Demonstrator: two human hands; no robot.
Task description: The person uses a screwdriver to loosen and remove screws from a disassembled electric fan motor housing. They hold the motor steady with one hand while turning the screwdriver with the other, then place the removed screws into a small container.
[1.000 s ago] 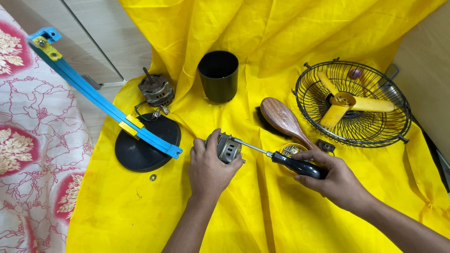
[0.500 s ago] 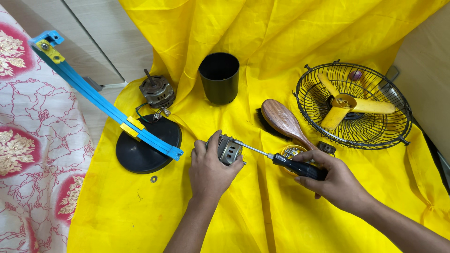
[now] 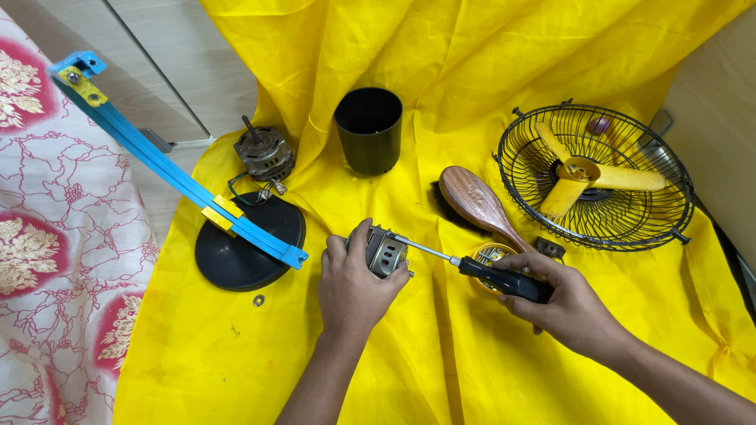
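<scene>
Fingers [image 3: 356, 253] of the left hand [image 3: 354, 287] curl around a small grey metal housing with slotted vents [image 3: 386, 252], pinning it against the yellow cloth [image 3: 441, 362] that covers the work surface. Over to the right, the right hand [image 3: 571, 303] is wrapped tightly around the black handle of a screwdriver [image 3: 504, 279], and its thin steel shaft runs leftward so that its tip meets the upper side of the grey housing. Just beneath the screwdriver's handle lies a round brass-coloured metal part [image 3: 490, 256], partly hidden by the hand. A brown wooden brush with dark bristles [image 3: 476, 203] lies just above that, angled toward the upper left. Farther right sits a black wire fan guard [image 3: 551, 228] with a yellow three-blade fan propeller [image 3: 591, 177] resting inside it. A black plastic cup [image 3: 368, 130] stands upright near the top of the cloth. On the left, a flat black round base [image 3: 236, 260] carries a long blue metal bar [image 3: 157, 157] that slants up to the left, and a small electric motor with copper windings [image 3: 264, 153] sits just above the base. A tiny metal washer [image 3: 258, 300] lies on the cloth below the base, and a pink floral fabric [image 3: 55, 260] fills the left edge.
</scene>
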